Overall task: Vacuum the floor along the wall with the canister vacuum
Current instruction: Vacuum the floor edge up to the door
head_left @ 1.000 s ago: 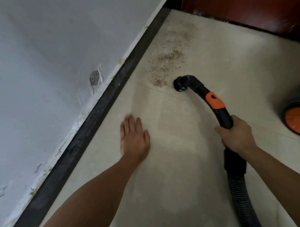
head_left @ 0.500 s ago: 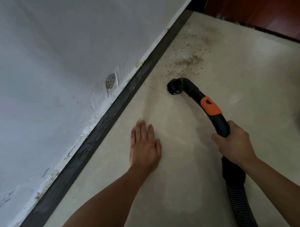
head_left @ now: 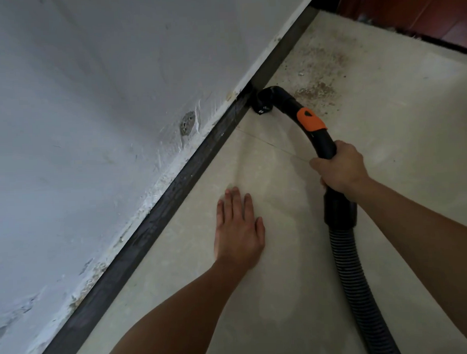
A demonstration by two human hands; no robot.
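Nozzle [head_left: 263,103]: black, open-ended, pressed into the floor edge, touching the dark baseboard [head_left: 159,214] below the white wall [head_left: 92,102].
Handle tube [head_left: 304,116]: curved, black with an orange slider, leading back to the ribbed hose [head_left: 355,276] trailing toward the near floor edge.
Right hand [head_left: 339,168]: wrapped tight around the handle tube, just behind the orange slider.
Left hand [head_left: 238,229]: flat on the tile floor [head_left: 384,145], fingers spread, holding nothing, near the baseboard and well short of the nozzle.
Dirt [head_left: 317,93]: brown grit scattered just beyond the nozzle, thinning toward the far corner by the dark red wood [head_left: 420,14].
Floor state: tile nearer than the nozzle looks clean; patch ahead not yet vacuumed.
Step, by judgement: working the wall edge, roughly midway along the visible run.
Risk: nozzle scraping the baseboard or flaking wall plaster, caused by pushing too hard into the edge.
Risk: grit pushed aside rather than lifted, caused by sweeping too fast or tilting the opening off the tile.
Risk: hose snagging or kinking, caused by reaching farther toward the corner.
Containers: none in view; canister body out of frame, contents impossible to tell.
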